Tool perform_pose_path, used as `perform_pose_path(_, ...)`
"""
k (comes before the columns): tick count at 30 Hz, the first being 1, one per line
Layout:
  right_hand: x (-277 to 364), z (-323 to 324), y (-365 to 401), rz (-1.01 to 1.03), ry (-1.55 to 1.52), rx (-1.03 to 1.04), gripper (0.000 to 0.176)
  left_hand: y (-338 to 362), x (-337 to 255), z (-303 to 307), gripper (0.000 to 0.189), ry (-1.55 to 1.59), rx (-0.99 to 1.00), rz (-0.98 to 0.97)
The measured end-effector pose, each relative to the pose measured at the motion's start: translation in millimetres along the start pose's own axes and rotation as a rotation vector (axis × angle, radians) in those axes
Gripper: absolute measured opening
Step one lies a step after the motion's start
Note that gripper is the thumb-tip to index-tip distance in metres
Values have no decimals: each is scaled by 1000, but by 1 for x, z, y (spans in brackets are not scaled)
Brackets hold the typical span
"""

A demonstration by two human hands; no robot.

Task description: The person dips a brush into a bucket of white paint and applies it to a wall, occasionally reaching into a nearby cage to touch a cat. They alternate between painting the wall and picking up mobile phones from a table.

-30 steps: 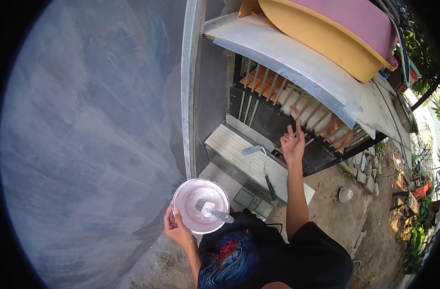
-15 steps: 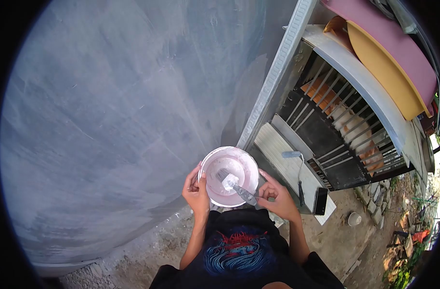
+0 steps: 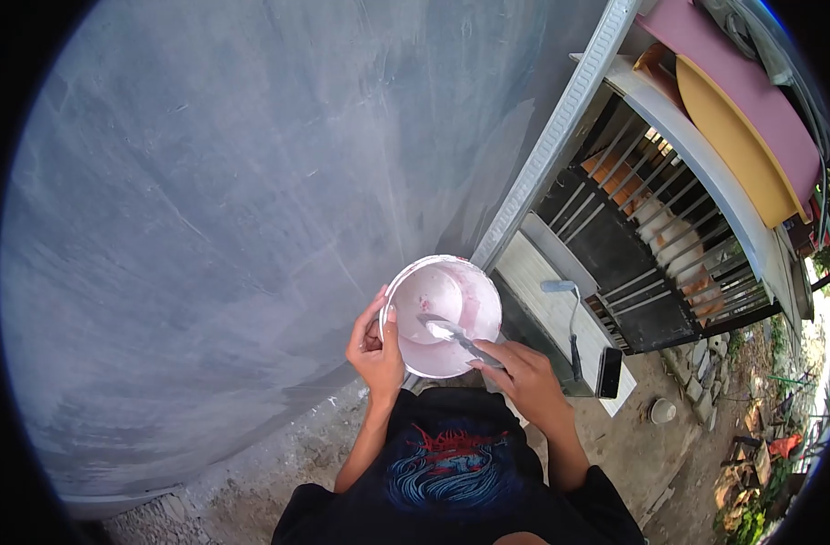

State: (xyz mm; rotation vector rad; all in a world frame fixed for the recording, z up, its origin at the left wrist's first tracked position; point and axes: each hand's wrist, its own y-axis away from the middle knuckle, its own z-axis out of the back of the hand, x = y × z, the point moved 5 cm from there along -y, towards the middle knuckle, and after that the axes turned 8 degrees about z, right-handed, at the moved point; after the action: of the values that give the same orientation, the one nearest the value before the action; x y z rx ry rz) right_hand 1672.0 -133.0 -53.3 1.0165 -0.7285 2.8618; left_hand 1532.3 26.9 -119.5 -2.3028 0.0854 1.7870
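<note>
The left hand [image 3: 377, 359] pinches the left side of a white tub [image 3: 410, 300], with the thumb at the rim, and the right hand [image 3: 528, 381] has its fingers wrapped tight around the handle of a scraper [image 3: 477, 349]. The tub is near, in front of the black shirt [image 3: 447, 459] and by the big gray wall [image 3: 251, 209], and the scraper's blade is inside it with white paste [image 3: 440, 332] on top. To the right, a paint roller [image 3: 558, 286] and a black phone [image 3: 608, 373] lie on a bench [image 3: 528, 268].
</note>
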Motion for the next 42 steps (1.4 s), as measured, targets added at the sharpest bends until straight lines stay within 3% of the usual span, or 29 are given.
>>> perform_pose_path(4,8,7,-11,32,176,49,35,-2,-6,7,25,-9,9,-85)
perform_pose_path(11,7,-12,-2,52,20,-50,31,3,-12,18,26,-102,35,-187)
perform_pose_path(14,-4,0,3,-26,-103,-215,25,-1,-11,18,26,-68,6,-180)
perform_pose_path(16,-30,12,20,-394,-475,-465,21,-4,-13,20,26,-38,-25,-170)
perform_pose_path(18,-32,27,19,-386,-476,-570,24,-8,-9,22,25,5,-68,-53)
perform_pose_path(20,-50,40,29,-492,-687,-838,30,-10,-6,24,25,30,-77,-28)
perform_pose_path(22,-56,48,35,-508,-809,-945,29,-11,-4,26,25,54,-80,-9)
perform_pose_path(27,-60,75,28,-300,-1120,-1037,27,-17,8,28,27,110,-68,40)
perform_pose_path(28,-50,86,18,-193,-1112,-958,30,-17,11,30,27,110,-71,83)
perform_pose_path(32,-13,132,-19,41,-831,-970,37,-17,9,29,27,131,-53,106)
perform_pose_path(42,29,248,-149,481,-579,-1016,37,-13,10,44,27,139,-68,130)
